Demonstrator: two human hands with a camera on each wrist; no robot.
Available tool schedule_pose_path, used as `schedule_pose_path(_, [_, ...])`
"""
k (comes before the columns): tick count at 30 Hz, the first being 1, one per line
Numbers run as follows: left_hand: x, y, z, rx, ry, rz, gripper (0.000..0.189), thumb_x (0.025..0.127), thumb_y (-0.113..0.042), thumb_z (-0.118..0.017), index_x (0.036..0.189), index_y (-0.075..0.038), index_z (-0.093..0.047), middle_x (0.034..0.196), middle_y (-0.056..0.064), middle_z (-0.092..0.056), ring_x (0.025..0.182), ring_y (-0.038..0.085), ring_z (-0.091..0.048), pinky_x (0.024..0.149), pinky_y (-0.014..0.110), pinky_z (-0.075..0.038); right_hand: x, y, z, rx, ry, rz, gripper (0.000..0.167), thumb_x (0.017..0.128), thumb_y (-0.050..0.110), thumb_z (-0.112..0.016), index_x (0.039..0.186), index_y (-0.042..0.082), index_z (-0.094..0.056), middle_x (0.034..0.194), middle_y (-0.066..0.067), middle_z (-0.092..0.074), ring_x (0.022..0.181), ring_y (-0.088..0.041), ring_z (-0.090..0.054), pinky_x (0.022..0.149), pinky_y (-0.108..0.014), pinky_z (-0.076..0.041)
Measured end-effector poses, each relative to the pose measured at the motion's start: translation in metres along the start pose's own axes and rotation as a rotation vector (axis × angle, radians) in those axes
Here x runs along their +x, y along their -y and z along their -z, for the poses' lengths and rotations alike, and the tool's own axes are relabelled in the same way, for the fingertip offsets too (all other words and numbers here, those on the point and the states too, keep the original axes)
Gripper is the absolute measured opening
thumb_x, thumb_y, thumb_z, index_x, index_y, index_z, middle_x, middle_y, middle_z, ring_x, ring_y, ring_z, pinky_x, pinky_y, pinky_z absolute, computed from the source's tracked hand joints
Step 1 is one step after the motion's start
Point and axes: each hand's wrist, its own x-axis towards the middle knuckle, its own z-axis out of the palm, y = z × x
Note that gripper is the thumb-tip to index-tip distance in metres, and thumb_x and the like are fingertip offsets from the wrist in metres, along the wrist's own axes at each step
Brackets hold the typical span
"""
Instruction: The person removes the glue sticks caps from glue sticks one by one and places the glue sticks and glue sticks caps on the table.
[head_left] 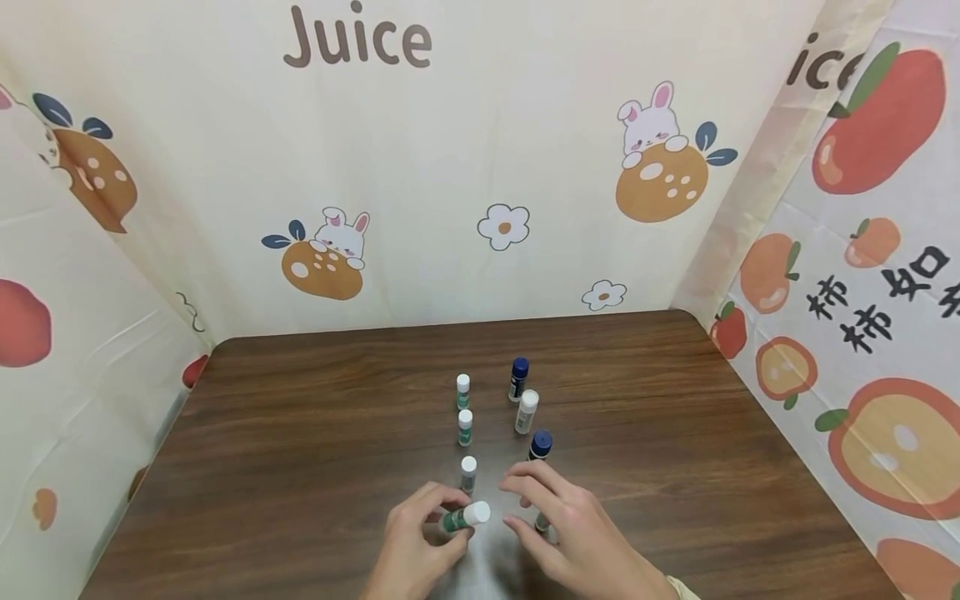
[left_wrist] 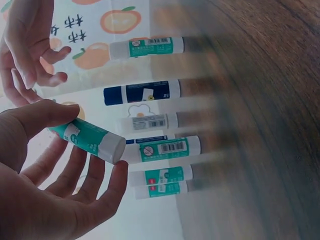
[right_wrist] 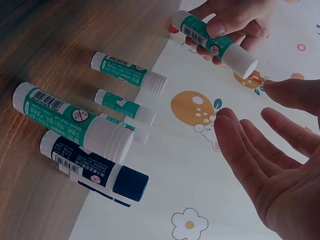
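Note:
My left hand [head_left: 420, 533] pinches a green glue stick with a white cap [head_left: 463, 517] between thumb and fingers. That stick leans in the grip, its cap toward my right hand [head_left: 573, 521]. The right hand holds nothing; in the right wrist view its fingers are apart and slightly bent. Beyond the left hand, three small white-capped glue sticks [head_left: 465, 428] stand in a row. A second row has a blue glue stick [head_left: 518, 381] at the back, a white one [head_left: 527, 412], and another blue one [head_left: 540, 447]. A green glue stick [right_wrist: 70, 120] stands nearest, partly hidden by my right hand in the head view.
The sticks stand upright on a dark wooden table [head_left: 322, 433]. A printed curtain [head_left: 450, 150] rises along the table's back edge, and more printed cloth [head_left: 847, 333] hangs at the right and left sides.

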Motion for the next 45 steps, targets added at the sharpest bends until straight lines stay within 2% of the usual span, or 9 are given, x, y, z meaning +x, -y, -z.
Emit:
schedule_pose_path(11, [-0.001,-0.005,-0.002,0.054,-0.098,-0.162,0.046,0.056,0.004,-0.082,0.087,-0.024,-0.065,0.085,-0.021,-0.058,0.074,0.002,-0.054,0.061,0.024,-0.049,0.007,0.008,-0.005,0.02,0.018,0.029,0.031,0.085,0.011,-0.069,0.114,0.015,-0.058,0.115,0.002,-0.054,0.08,-0.003,-0.055,0.065,-0.009,-0.044])
schedule_pose_path(16, [0.0,-0.007,-0.001,0.056,-0.115,-0.216,0.047,0.055,0.006,-0.08,0.088,-0.024,-0.065,0.087,-0.021,-0.058,0.073,0.002,-0.052,0.06,0.025,-0.049,0.01,0.011,-0.008,0.045,0.028,0.065,0.029,0.085,0.01,-0.069,0.113,0.012,-0.059,0.115,0.001,-0.054,0.081,-0.002,-0.054,0.066,-0.008,-0.044])
schedule_pose_path(21, [0.0,-0.01,0.001,0.058,-0.124,-0.235,0.048,0.055,0.008,-0.079,0.089,-0.024,-0.066,0.088,-0.02,-0.059,0.074,0.002,-0.053,0.06,0.023,-0.048,0.013,0.012,-0.011,0.064,0.021,0.106,0.031,0.083,0.007,-0.071,0.111,0.011,-0.06,0.112,0.004,-0.055,0.084,-0.002,-0.055,0.07,-0.008,-0.045])
schedule_pose_path(27, [0.001,-0.014,0.004,0.074,-0.126,-0.224,0.046,0.056,0.006,-0.08,0.089,-0.024,-0.067,0.088,-0.02,-0.06,0.075,0.002,-0.054,0.062,0.021,-0.048,0.015,0.013,-0.014,0.109,0.02,0.126,0.03,0.082,0.002,-0.07,0.109,0.011,-0.061,0.108,0.005,-0.058,0.088,-0.003,-0.057,0.074,-0.009,-0.046])
schedule_pose_path(35, [0.002,-0.015,0.005,0.104,-0.157,-0.325,0.045,0.053,0.007,-0.079,0.088,-0.018,-0.068,0.088,-0.017,-0.062,0.078,0.004,-0.055,0.069,0.015,-0.046,0.016,0.012,-0.016,0.151,-0.007,0.151,0.026,0.081,-0.001,-0.07,0.104,0.009,-0.061,0.102,0.002,-0.06,0.084,-0.005,-0.059,0.068,-0.008,-0.047])
schedule_pose_path(41, [0.003,-0.014,0.006,0.11,-0.164,-0.368,0.046,0.052,0.007,-0.08,0.09,-0.019,-0.069,0.089,-0.014,-0.064,0.077,0.005,-0.055,0.068,0.014,-0.045,0.016,0.011,-0.017,0.148,-0.02,0.18,0.023,0.082,0.0,-0.069,0.103,0.007,-0.062,0.101,-0.001,-0.06,0.083,-0.006,-0.06,0.068,-0.008,-0.048])
schedule_pose_path(45, [0.002,-0.013,0.006,0.104,-0.155,-0.368,0.047,0.053,0.007,-0.08,0.09,-0.02,-0.07,0.089,-0.013,-0.064,0.075,0.005,-0.055,0.065,0.016,-0.046,0.016,0.011,-0.016,0.144,-0.025,0.186,0.021,0.083,0.001,-0.069,0.102,0.007,-0.062,0.1,0.0,-0.06,0.083,-0.006,-0.06,0.07,-0.01,-0.048])
